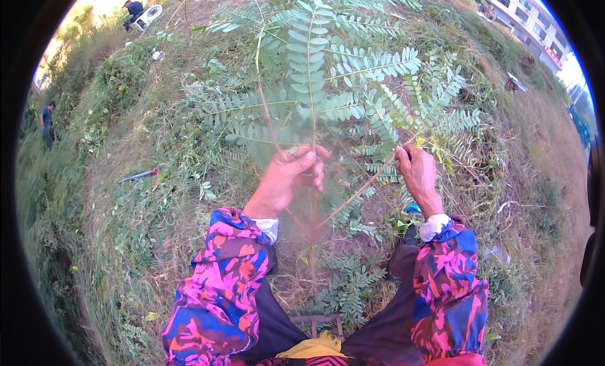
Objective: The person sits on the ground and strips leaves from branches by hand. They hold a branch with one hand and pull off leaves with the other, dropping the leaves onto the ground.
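A branching plant with long leaves of paired oval leaflets (309, 58) rises in front of me. My left hand (295, 172) grips its thin stems at the middle, thumb and forefinger pressed together. Off to the right, my right hand (417, 169) pinches a reddish side stem (361, 188) that slants down to the lower main stem between my legs. Leafy tops stand above both hands. The base of the plant is blurred, so how it meets the ground cannot be made out.
Cut greenery and dry grass (179, 224) cover the ground. A tool with a red part (137, 176) lies at the left. Two people are farther off, one bent by a white chair (148, 17), one standing (47, 122). A small metal frame (316, 319) is between my legs.
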### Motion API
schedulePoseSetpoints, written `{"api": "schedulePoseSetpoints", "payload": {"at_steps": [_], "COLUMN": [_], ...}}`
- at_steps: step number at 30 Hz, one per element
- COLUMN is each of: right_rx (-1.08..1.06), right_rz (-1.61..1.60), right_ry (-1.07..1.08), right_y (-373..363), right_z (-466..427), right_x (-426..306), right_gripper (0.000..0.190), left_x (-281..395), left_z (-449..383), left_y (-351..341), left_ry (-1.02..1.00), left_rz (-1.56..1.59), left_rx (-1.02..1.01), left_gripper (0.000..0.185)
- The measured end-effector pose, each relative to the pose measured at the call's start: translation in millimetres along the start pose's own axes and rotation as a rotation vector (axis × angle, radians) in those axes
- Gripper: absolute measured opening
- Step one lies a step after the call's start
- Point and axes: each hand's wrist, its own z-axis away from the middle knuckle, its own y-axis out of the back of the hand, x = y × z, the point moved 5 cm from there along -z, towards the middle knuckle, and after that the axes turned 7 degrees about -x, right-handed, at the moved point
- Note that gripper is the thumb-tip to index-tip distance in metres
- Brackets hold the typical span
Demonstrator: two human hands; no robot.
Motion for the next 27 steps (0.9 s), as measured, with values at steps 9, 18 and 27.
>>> {"api": "schedulePoseSetpoints", "payload": {"at_steps": [9, 18, 27], "right_rx": [0.109, -0.271, -0.029], "right_rz": [0.205, -0.712, -0.971], "right_ry": [0.356, 0.124, 0.014], "right_y": [-9, -39, -15], "right_z": [20, 2, -20], "right_x": [-95, -49, -7], "right_gripper": [0.084, 0.016, 0.009], "left_x": [-26, -32, -45], "left_z": [2, -1, 3], "left_y": [-24, -24, -46], "left_ry": [0.208, 0.203, 0.215], "left_rz": [-0.148, -0.140, 0.006], "left_rx": [-0.138, -0.217, -0.397], "left_gripper": [0.021, 0.019, 0.025]}}
